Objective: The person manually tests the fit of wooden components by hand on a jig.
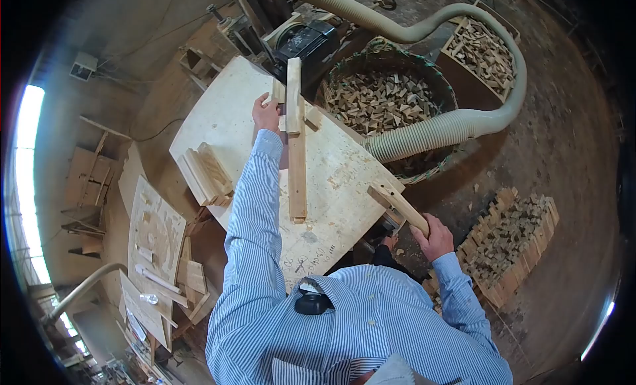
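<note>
My left hand (266,113) reaches to the far part of the pale work table (331,219), its fingers closed on a small wood block (276,92). That block lies beside an upright-looking wooden bar (293,97), which sits over a longer wooden strip (297,180) on the table. At the table's right edge, my right hand (434,238) is wrapped round the end of a wooden lever (404,206). Several stacked wood pieces (205,175) lie at the table's left side.
Behind the table are a dark motor (308,41) and a woven basket of wood offcuts (384,100). A ribbed hose (430,130) curves over the basket. A crate of offcuts (482,54) stands farther right. Wood blocks (507,246) are piled on the floor at right.
</note>
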A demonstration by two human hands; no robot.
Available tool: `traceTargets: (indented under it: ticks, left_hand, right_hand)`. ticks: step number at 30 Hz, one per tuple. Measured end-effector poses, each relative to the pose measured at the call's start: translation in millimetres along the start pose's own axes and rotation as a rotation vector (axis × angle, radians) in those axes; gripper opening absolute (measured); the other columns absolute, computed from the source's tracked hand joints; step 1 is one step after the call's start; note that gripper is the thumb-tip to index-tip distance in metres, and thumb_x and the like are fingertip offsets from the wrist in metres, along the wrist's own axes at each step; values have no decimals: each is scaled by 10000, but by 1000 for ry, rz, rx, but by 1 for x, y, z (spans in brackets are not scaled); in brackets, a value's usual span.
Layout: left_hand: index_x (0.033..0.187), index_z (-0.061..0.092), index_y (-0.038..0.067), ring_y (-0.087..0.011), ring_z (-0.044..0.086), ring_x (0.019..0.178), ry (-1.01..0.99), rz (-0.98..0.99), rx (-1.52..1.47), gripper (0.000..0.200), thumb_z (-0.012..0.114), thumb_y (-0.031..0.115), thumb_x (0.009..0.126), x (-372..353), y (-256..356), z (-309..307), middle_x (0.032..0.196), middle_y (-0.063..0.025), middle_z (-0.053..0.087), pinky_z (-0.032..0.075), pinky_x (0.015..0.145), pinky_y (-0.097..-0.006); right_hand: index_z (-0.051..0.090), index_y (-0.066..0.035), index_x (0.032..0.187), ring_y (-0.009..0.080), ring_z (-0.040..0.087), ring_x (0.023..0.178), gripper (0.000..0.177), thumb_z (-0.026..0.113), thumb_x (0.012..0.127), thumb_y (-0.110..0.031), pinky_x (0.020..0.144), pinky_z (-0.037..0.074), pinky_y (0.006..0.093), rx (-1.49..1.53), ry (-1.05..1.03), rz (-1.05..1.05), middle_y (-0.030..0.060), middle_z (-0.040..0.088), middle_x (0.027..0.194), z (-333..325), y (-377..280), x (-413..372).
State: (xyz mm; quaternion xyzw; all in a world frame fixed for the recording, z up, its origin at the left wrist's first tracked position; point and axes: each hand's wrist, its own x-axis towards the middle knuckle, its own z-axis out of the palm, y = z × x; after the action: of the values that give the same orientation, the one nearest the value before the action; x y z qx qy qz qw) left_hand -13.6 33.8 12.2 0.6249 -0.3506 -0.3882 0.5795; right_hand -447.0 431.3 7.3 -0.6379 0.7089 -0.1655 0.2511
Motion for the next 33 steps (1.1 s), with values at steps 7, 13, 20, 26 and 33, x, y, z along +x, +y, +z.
traceTargets:
  ticks: [7, 13, 20, 26, 33]
  left_hand:
    - [1382, 613, 26, -162, 722, 913, -208, -21, -241, 411, 724, 42, 987, -97, 30, -19, 1040, -74, 677, 628, 826, -271]
    - [1362, 658, 29, -195, 716, 1067, -219, 428, 286, 361, 724, 81, 1011, -188, 53, -12, 1191, -92, 654, 645, 935, -324]
    - [1323, 688, 39, -220, 708, 1129, -376, 694, 300, 321, 714, 25, 1004, -224, 53, -18, 1246, -115, 659, 646, 934, -356]
    - [1274, 704, 82, -303, 725, 1112, -412, 958, 498, 346, 750, -22, 947, -246, 47, -22, 1208, -126, 697, 631, 876, -394]
    - [1434, 618, 57, -266, 680, 1217, -456, 672, 290, 473, 751, 31, 981, -275, 45, -9, 1318, -109, 657, 581, 998, -372]
  right_hand:
    - [650, -52, 1388, 396, 623, 1224, 573, 814, 898, -299, 1055, 503, 474, 116, 376, -355, 190, 644, 1346, -1, -22, 36]
    - [658, -54, 1389, 384, 665, 1189, 537, 827, 895, -180, 1022, 546, 444, 132, 386, -738, 181, 669, 1349, -6, -101, 114]
    - [559, -37, 1486, 276, 691, 1184, 517, 634, 1088, -358, 950, 586, 371, 828, -9, -361, 146, 677, 1335, -10, -152, 169]
    - [601, -13, 1365, 212, 757, 978, 449, 603, 1116, -387, 863, 653, 379, 1479, -623, 153, 138, 705, 1204, -20, -160, 175]
    - [653, 41, 1309, 187, 764, 987, 355, 666, 1092, -239, 866, 662, 323, 1331, -419, 3, 119, 741, 1129, -3, -147, 163]
